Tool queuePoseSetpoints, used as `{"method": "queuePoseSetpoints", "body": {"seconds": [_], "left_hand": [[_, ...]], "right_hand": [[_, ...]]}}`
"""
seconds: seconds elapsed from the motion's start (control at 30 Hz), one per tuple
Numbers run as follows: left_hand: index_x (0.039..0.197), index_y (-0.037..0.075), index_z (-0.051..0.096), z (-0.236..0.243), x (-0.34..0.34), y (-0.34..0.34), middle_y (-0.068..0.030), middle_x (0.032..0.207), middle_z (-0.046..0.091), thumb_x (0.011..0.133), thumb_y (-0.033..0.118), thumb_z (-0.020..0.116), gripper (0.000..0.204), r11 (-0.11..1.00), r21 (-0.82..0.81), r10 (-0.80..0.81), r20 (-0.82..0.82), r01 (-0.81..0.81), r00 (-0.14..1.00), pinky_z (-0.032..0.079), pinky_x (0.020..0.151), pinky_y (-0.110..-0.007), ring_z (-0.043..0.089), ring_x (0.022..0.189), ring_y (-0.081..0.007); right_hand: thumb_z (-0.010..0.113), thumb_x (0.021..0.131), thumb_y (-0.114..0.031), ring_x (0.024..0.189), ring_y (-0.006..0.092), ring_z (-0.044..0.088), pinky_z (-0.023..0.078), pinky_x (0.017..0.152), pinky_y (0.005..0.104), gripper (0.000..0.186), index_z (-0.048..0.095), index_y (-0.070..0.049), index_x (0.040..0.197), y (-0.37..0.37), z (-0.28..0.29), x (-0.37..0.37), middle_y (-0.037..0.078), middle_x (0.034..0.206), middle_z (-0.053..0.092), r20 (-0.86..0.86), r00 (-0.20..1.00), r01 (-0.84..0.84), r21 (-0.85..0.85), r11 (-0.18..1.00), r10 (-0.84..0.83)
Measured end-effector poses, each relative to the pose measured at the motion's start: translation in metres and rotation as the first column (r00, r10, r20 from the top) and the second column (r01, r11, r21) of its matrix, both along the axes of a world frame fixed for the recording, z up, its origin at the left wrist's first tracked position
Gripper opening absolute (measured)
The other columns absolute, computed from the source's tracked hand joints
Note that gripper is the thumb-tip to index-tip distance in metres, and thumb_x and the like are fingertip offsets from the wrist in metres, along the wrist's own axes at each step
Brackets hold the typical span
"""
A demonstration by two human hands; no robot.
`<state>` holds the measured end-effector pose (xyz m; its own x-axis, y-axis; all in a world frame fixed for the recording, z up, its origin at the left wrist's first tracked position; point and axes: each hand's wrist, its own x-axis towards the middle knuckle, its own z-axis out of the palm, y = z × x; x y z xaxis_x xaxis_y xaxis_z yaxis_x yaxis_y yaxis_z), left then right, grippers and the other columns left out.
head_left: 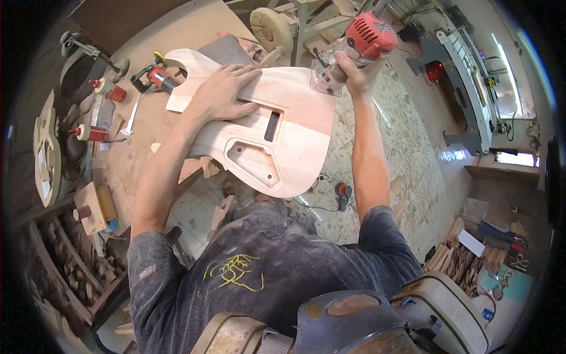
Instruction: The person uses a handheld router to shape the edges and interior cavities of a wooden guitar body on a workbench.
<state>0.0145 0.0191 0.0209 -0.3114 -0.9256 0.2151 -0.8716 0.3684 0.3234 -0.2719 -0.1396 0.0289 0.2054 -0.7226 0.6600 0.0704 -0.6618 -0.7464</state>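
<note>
A pale wooden guitar body with routed cavities lies across the bench, overhanging its right side. My left hand rests flat on its upper part, fingers slightly apart, thumb by the middle cavity. My right hand grips a red and silver hand router, whose clear base is at the body's upper right edge. The bit is too unclear to make out.
The bench holds a second red tool, glue bottles and a guitar-shaped template. A sander is below right on the dusty floor. A machine and wood pieces line the right side.
</note>
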Motion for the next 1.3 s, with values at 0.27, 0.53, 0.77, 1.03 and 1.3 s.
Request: {"method": "queuePoseSetpoints", "body": {"seconds": [0.27,0.53,0.77,1.03,1.3], "left_hand": [[0.137,0.0,0.056,-0.001,-0.002,-0.001,-0.0172,0.141,0.058,0.07,0.039,0.071,0.079,1.0,-0.004,0.001,-0.017,-0.001,1.0,0.038,0.116,-0.042,0.052,0.131,-0.0331],[0.138,0.002,0.056,0.004,-0.003,0.006,-0.0192,0.144,0.056,0.07,0.041,0.071,0.081,0.997,-0.078,0.01,0.093,-0.003,0.996,0.028,0.122,-0.05,0.049,0.136,-0.0366],[0.11,0.0,0.068,0.001,-0.048,0.118,-0.0117,0.103,0.072,0.09,0.007,0.072,0.022,0.686,0.066,0.52,-0.74,-0.724,0.425,0.053,0.083,-0.035,0.067,0.096,-0.0181],[0.121,-0.001,0.06,-0.043,-0.074,0.203,-0.0083,0.108,0.063,0.102,0.048,0.058,0.053,0.596,0.746,0.442,-0.614,-0.298,-0.654,0.049,0.08,-0.029,0.061,0.091,-0.0154],[0.139,-0.003,0.048,-0.067,-0.033,0.127,-0.0124,0.132,0.06,0.102,0.042,0.06,0.059,0.756,0.557,0.212,-0.707,-0.345,-0.675,0.048,0.102,-0.043,0.059,0.121,-0.0271]], "right_hand": [[0.082,0.079,-0.012,0.089,0.0164,0.069,0.056,0.081,0.0317,0.038,0.066,-0.001,0.112,-0.014,0.004,0.023,0.007,0.1,0.072,-0.003,0.977,-0.213,0.13,0.968,0.215],[0.088,0.072,-0.018,0.082,0.0151,0.067,0.054,0.075,0.0326,0.045,0.067,-0.001,0.109,-0.01,0.011,0.053,0.004,0.094,0.071,-0.022,0.975,-0.214,0.188,0.959,0.222],[0.084,0.073,-0.011,0.085,0.0151,0.064,0.053,0.082,0.0354,0.034,0.065,-0.007,0.102,0.002,0.051,0.016,0.0,0.094,0.067,0.342,0.935,0.064,0.104,0.993,-0.096],[0.079,0.076,-0.015,0.09,0.0177,0.067,0.055,0.08,0.0358,0.027,0.073,-0.004,0.101,0.022,0.074,-0.092,0.006,0.103,0.069,0.595,0.7,0.364,0.178,0.914,-0.395],[0.079,0.072,0.001,0.082,0.0283,0.07,0.062,0.074,0.0438,0.04,0.062,0.005,0.108,0.145,0.085,-0.147,0.016,0.099,0.068,0.639,0.531,0.477,0.317,0.82,-0.556]]}}
